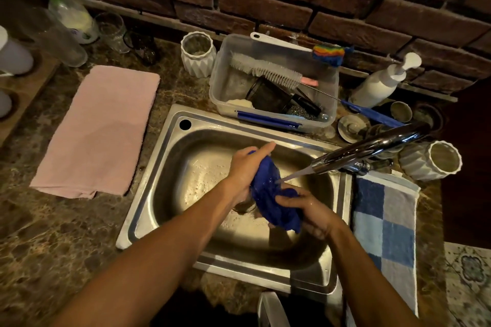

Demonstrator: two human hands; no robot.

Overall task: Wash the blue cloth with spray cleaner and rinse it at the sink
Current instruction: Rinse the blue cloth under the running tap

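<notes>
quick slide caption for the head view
Both hands, left and right, rinse the blue cloth under the running faucet.

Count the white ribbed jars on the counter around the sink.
2. One white ribbed jar stands upright behind the sink, left of the plastic tub. The other ribbed jar lies tipped on its side, right of the faucet. More could be hidden.

Over the steel sink (164,167), you hold the bunched blue cloth (273,199) in both hands under water streaming from the chrome faucet (372,148). Your left hand (245,167) grips its upper part, index finger extended; your right hand (310,212) clutches the lower folds. A pink towel (101,130) lies on the counter at left, a checked blue towel (385,223) at right.
</notes>
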